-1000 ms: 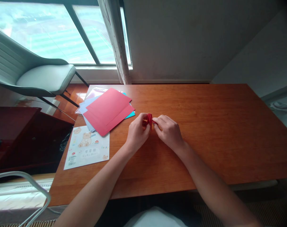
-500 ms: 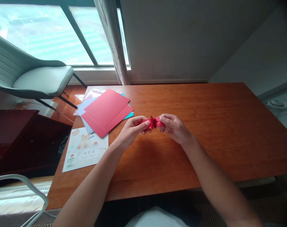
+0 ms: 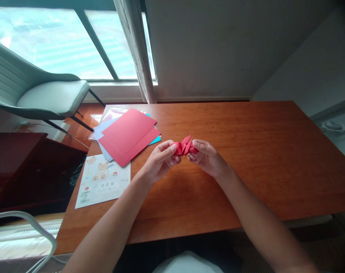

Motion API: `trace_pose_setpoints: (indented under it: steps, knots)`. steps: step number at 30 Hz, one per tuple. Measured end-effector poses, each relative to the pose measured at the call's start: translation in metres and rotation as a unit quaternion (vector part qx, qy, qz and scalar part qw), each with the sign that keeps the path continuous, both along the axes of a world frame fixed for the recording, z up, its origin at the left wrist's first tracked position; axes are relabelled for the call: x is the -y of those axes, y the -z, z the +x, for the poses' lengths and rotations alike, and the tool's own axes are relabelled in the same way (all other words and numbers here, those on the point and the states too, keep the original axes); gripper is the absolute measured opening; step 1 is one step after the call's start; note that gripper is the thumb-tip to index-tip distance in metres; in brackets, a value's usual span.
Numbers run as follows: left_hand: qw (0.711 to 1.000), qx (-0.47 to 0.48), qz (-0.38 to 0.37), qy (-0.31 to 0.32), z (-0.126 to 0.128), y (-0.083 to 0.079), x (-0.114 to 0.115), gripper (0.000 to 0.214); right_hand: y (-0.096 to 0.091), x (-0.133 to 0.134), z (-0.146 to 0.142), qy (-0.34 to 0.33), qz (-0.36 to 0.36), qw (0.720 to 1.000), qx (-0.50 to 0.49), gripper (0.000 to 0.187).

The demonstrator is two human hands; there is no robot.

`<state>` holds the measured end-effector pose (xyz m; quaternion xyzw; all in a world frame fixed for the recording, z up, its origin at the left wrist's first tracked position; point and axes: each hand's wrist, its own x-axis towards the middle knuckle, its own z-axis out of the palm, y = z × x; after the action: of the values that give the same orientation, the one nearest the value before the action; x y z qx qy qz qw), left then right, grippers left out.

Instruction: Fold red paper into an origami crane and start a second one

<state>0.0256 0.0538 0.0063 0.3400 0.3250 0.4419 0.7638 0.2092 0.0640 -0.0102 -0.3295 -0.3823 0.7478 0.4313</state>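
A small folded red paper piece [image 3: 184,146] is held just above the wooden table [image 3: 246,151], near its middle. My left hand [image 3: 159,161] pinches its left end between thumb and fingers. My right hand [image 3: 207,157] pinches its right end the same way. Two pointed flaps of the paper stick up between the hands. Both hands are closed on the paper and lifted off the table top.
A stack of coloured paper sheets [image 3: 126,134], red on top, lies at the table's left back. A printed sheet with a bear picture [image 3: 104,180] lies in front of it by the left edge. A grey chair [image 3: 38,94] stands by the window, a curtain [image 3: 136,49] hangs behind.
The hands rose from the table and drew slightly apart, opening the folded red paper out from a tight bunch into a wider shape with raised flaps.
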Motion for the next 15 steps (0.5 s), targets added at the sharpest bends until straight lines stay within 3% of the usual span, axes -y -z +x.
trace_pose_setpoints:
  steps: [10, 15]
  knots:
    - [0.998, 0.038, -0.001, -0.055, 0.004, 0.01, -0.002, 0.045, 0.005, 0.001, -0.005, 0.06, -0.037, 0.996, -0.062, 0.038]
    - [0.994, 0.096, -0.014, -0.058, 0.006, 0.014, -0.001, 0.04, 0.008, 0.002, -0.009, 0.057, -0.051, 0.99, -0.115, 0.039]
